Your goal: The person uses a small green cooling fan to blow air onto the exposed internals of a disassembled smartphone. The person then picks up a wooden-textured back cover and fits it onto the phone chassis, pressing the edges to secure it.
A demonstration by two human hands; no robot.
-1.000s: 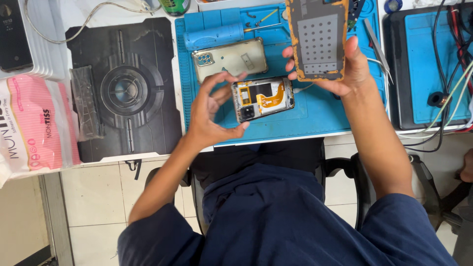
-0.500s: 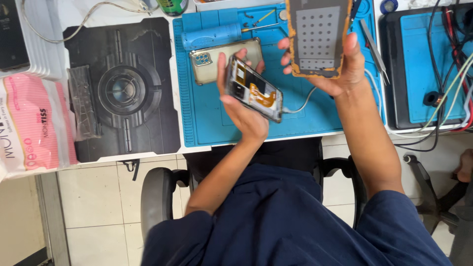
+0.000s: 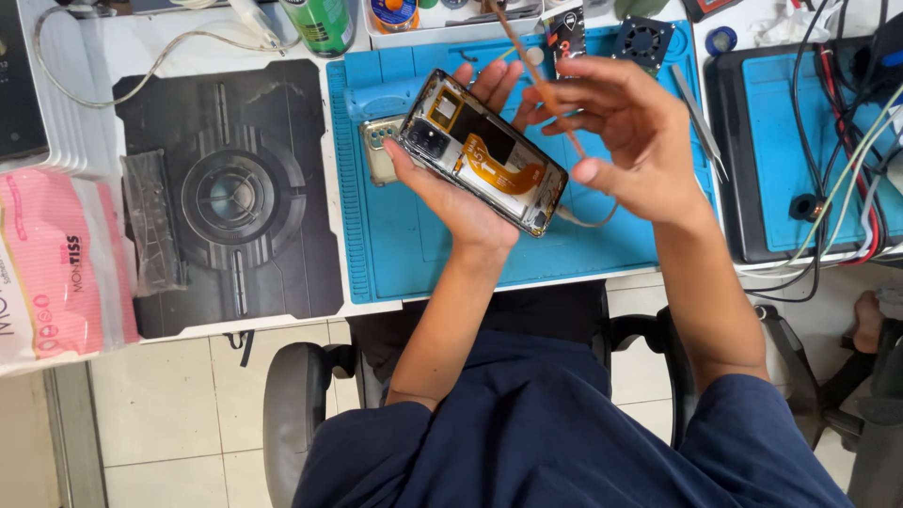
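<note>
My left hand (image 3: pixel 461 202) holds an opened phone (image 3: pixel 484 150) above the blue work mat (image 3: pixel 423 245), its back off, showing a black frame, camera module and an orange flex ribbon. My right hand (image 3: pixel 616 136) hovers just right of the phone's upper end, fingers loosely curled around a thin brown cable (image 3: pixel 527 61). The cable runs up toward the desk's far edge and loops below the hand. A greenish back cover (image 3: pixel 378 155) lies on the mat, partly hidden under the phone.
A black patterned mat (image 3: pixel 235 198) lies to the left, with a pink packet (image 3: pixel 56 263) beyond it. Tweezers (image 3: pixel 701 122), a small black fan (image 3: pixel 644 38) and a green can (image 3: pixel 320 23) sit along the far side. A second blue mat (image 3: pixel 800 113) with tangled cables is at right.
My left hand picked the opened phone off the blue mat and raised it. The perforated panel my right hand held is gone from it; that hand now has the thin cable.
</note>
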